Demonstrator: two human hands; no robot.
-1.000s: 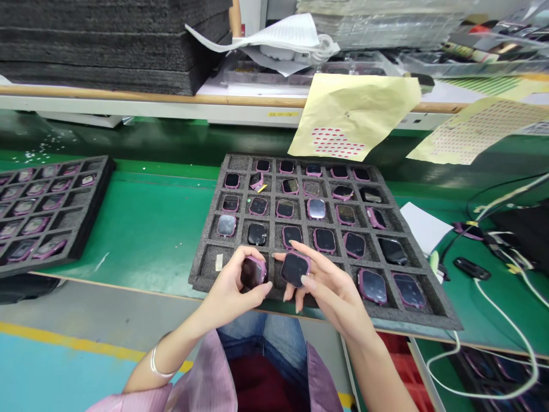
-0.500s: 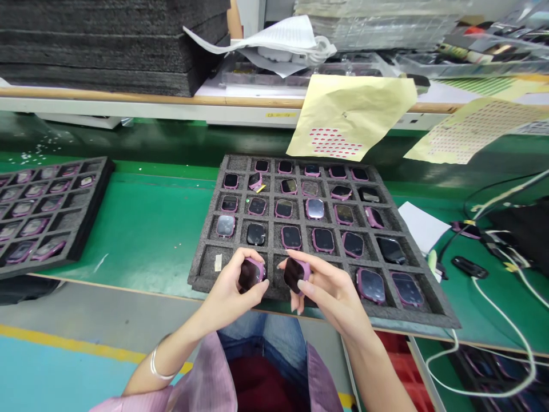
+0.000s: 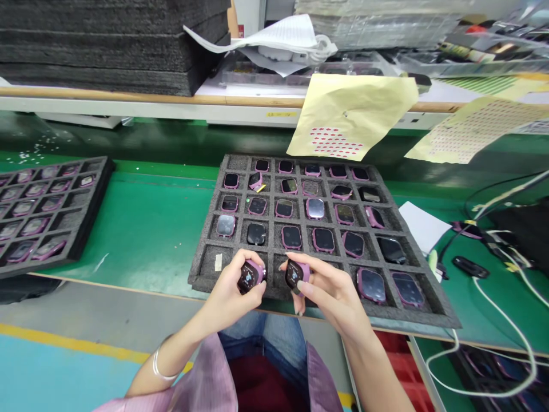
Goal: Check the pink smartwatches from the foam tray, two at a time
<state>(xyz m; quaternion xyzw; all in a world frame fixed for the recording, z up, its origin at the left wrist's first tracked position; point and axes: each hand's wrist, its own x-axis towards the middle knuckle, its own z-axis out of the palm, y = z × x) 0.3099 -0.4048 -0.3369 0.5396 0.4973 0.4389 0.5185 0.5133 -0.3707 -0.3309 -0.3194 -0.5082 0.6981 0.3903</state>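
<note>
Above the front edge of a dark grey foam tray [image 3: 201, 281], my left hand [image 3: 234, 290] is closed around a purple-framed watch body [image 3: 249, 276], its dark screen showing a small lit picture. My right hand [image 3: 328, 289] grips a second purple watch body [image 3: 295, 274] between thumb and fingers, its screen lit in the same way. The two watches are apart, screens tilted up. Several more purple watch bodies lie in the tray's compartments, one of them [image 3: 323, 240] just behind my right hand. A small pale label [image 3: 218, 262] lies in the front left compartment.
Another foam tray [image 3: 92, 197] with watch bodies stands at the left. A shelf [image 3: 163, 105] behind holds black foam stacks [image 3: 94, 51], papers and clear boxes. Yellow sheets [image 3: 351, 114] hang from it. White cables [image 3: 510, 320], a black device [image 3: 470, 267] and white paper [image 3: 424, 226] lie at the right.
The screens of both held watches were dark and now show small lit graphics. Both hands keep their grip and have barely moved.
</note>
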